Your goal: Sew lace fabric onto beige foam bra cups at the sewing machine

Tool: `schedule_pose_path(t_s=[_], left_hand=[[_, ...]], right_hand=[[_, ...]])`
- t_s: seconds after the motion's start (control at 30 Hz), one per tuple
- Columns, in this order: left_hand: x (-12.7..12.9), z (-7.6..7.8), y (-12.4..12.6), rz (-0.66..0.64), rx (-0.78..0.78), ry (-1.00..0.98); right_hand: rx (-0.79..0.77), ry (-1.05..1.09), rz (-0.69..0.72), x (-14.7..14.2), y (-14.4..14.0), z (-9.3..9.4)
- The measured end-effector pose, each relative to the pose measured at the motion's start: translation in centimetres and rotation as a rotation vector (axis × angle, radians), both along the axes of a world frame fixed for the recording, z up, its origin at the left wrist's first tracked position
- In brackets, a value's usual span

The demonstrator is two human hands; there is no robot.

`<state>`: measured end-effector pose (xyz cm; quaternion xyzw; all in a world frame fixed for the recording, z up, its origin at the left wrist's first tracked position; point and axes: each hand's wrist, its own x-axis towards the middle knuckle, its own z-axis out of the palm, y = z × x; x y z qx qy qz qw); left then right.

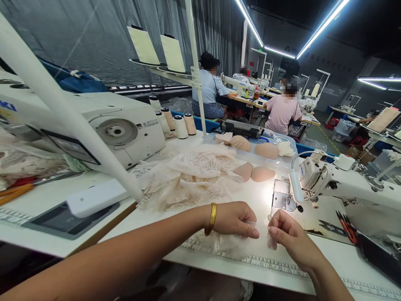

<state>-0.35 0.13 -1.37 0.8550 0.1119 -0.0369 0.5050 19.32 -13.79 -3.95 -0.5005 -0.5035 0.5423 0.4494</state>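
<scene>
Head view. Left hand (pixel 233 219) and right hand (pixel 290 234) both pinch a small lace piece (pixel 232 246) at the table's (pixel 156 217) front edge; its outline under the fingers is hard to make out. The lace heap (pixel 191 175) sits mid-table, partly hidden by a white pole (pixel 62 113). Two foam cups (pixel 253 172) lie by the sewing machine (pixel 328 179), cut off at right. Four thread cones (pixel 175 121) at the back edge. One gold bangle (pixel 212 218). Two people (pixel 282 110) sit behind.
</scene>
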Motion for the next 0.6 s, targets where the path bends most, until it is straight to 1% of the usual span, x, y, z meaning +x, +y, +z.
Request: schedule_pose_path(t_s=[0.03,0.07,0.1,0.13,0.17,0.23,0.27,0.33,0.4,0.47,0.53,0.6], left_hand=[[0.4,0.1,0.9,-0.022,0.068,0.013],[1.0,0.2,1.8,-0.011,0.181,0.006],[1.9,0.3,2.8,0.035,0.321,-0.019],[3.0,0.4,3.9,0.13,0.509,-0.053],[4.2,0.3,4.9,0.221,0.625,-0.07],[6.4,-0.1,6.9,0.358,0.773,-0.068],[7.2,-0.4,7.7,0.402,0.817,-0.048],[8.4,-1.2,8.9,0.437,0.871,-0.017],[8.8,-2.0,9.5,0.432,0.883,-0.008],[8.8,-2.2,9.6,0.432,0.882,-0.021],[8.7,-1.8,9.6,0.446,0.864,-0.046],[8.3,-0.7,9.5,0.488,0.83,-0.082]], right_hand=[[-0.025,0.049,0.012,0.2,0.3,-0.2],[-0.035,0.061,-0.006,0.4,0.7,-0.4],[-0.032,0.043,-0.05,0.6,1.1,-0.7],[-0.021,0.012,-0.108,0.7,1.5,-1.0],[-0.006,-0.013,-0.164,0.9,1.9,-1.4],[0.011,-0.016,-0.234,1.1,2.5,-2.1],[0.016,0.005,-0.256,1.2,2.6,-2.4],[0.017,0.06,-0.284,1.4,2.7,-2.8],[0.006,0.1,-0.307,1.5,2.7,-2.9],[-0.004,0.118,-0.322,1.5,2.7,-2.9],[-0.013,0.129,-0.326,1.5,2.7,-2.8],[-0.03,0.142,-0.331,1.5,2.7,-2.8]])
